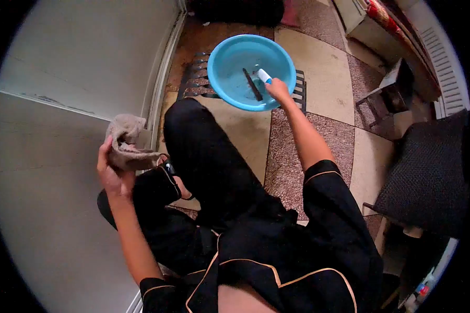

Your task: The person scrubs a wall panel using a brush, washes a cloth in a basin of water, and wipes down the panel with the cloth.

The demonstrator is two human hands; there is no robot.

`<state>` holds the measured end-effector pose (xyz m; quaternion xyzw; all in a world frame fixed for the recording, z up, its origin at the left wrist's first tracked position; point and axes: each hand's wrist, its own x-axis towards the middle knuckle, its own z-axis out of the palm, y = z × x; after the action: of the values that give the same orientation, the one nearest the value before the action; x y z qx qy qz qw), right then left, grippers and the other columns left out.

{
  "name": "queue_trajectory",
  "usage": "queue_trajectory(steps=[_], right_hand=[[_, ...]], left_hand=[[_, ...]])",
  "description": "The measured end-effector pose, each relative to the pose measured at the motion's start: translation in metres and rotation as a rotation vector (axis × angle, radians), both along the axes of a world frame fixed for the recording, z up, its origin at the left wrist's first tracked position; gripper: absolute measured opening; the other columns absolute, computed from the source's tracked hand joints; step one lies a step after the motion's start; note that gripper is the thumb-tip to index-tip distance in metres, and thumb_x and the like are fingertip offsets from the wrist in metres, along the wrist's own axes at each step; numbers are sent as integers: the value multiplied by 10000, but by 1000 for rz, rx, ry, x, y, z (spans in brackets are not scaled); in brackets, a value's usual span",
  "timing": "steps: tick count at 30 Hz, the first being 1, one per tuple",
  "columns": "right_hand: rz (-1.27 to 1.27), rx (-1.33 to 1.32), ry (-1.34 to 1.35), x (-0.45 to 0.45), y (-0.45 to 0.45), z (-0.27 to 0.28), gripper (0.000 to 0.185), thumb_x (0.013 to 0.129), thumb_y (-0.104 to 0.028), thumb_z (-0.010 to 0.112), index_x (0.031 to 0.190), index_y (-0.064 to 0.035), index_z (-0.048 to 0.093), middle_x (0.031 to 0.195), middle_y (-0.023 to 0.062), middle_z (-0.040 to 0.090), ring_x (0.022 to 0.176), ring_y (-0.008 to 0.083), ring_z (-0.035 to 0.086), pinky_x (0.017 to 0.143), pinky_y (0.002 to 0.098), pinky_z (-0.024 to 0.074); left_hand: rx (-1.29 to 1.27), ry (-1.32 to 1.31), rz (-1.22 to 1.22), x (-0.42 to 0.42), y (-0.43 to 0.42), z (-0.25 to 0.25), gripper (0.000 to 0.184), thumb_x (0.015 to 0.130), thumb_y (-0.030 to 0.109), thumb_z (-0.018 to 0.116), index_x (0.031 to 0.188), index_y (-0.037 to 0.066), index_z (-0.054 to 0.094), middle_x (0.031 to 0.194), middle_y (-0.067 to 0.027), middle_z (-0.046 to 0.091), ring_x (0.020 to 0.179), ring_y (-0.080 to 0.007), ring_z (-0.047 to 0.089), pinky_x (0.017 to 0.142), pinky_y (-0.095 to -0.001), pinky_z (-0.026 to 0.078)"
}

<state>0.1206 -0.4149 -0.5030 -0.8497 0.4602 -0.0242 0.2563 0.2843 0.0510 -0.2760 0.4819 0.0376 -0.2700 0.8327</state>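
Observation:
A greyish-beige cloth (125,133) is bunched up in my left hand (116,175), whose fingers are wrapped round it beside the pale wall. My right hand (278,89) reaches over the near right side of a light blue basin (227,94) and grips a white object with a blue end (265,76). What this object is, I cannot make out. Inside the basin lies a long dark strip (253,85), just left of the white object. The basin rests on a dark slatted rack (192,78) on the floor.
A pale wall or door (52,156) rises close on the left. My bent knee (190,112) is just in front of the basin. At right are a black mesh-covered chair (428,177), a small dark stand (397,88) and a white radiator (438,57). A dark bundle (235,10) lies behind the basin.

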Motion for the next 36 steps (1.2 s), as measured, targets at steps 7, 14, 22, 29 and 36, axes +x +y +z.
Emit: queue_trajectory(steps=[7,14,22,29,36], right_hand=[[-42,22,-8,3,-13,-7,389,779,-306,641,948,44,633,980,266,660,894,388,659,777,457,516],[320,379,-479,-49,-74,46,466,857,-310,613,1220,-18,599,1108,208,659,1021,287,638,887,395,494],[441,323,-487,-12,-23,185,760,842,-462,687,1454,-155,357,1368,205,483,1226,279,514,978,378,459],[638,254,-278,73,-49,109,750,755,-245,756,1380,-108,365,1189,203,594,1081,329,601,907,397,496],[441,521,-235,71,-71,57,517,840,-169,556,1332,-93,416,1039,178,630,973,291,624,833,377,499]], left_hand=[[-70,-70,-206,22,-94,7,309,962,119,506,1243,-3,468,1114,-183,609,971,-272,641,847,-383,547],[140,-211,-468,12,-203,-21,332,910,151,637,1186,-6,541,978,-136,663,777,-201,666,667,-313,563],[248,-595,-655,13,-347,-53,261,912,231,652,1034,3,686,889,-39,689,743,-100,614,662,-240,481],[287,-489,-1133,67,-388,-118,392,928,307,610,1218,45,571,1022,-44,659,854,-119,640,772,-275,537],[146,-216,-1211,89,-391,-183,491,886,291,664,1288,54,510,1157,-64,611,1060,-178,588,943,-335,458]])
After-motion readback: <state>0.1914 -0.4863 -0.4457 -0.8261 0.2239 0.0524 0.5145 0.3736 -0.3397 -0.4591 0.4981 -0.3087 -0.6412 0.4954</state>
